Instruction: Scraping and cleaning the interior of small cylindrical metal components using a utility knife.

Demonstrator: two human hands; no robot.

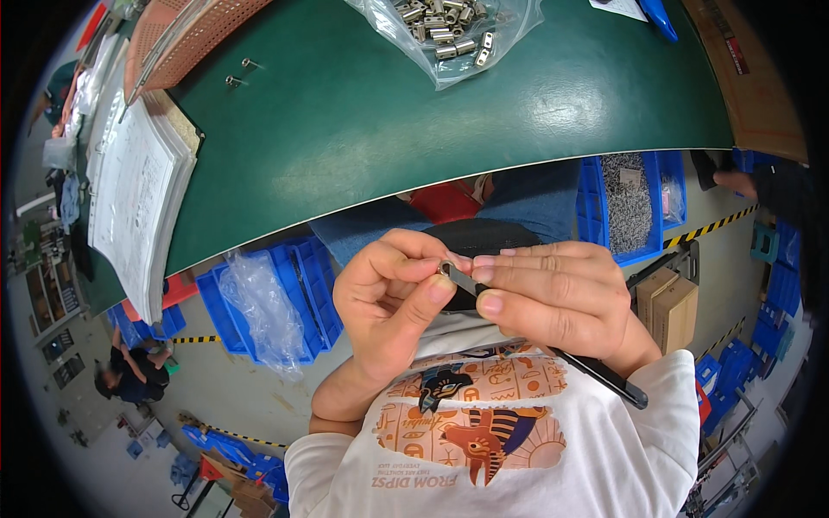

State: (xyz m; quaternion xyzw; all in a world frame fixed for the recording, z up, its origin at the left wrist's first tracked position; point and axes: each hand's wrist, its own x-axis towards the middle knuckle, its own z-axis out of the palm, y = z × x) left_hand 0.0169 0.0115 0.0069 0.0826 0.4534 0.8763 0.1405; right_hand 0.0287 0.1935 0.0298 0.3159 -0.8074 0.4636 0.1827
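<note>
My left hand (384,298) pinches a small shiny metal part (446,268) between thumb and fingers, close to my body and below the table edge. My right hand (561,298) is closed around a slim tool with a long black handle (604,377) and a flat metal blade (464,278). The blade's tip meets the small part; whether it is inside an opening there is too small to tell. On the green table (389,129), a clear plastic bag (509,43) holds several short metal cylinders with holes (445,36).
Two small metal pieces (233,81) lie on the table's left, near a pinkish perforated rack (190,43) and a thick stack of papers (138,198). Blue bins (276,298) stand lower left; another blue bin (629,203) holds many small parts. Cardboard boxes (669,306) sit at right.
</note>
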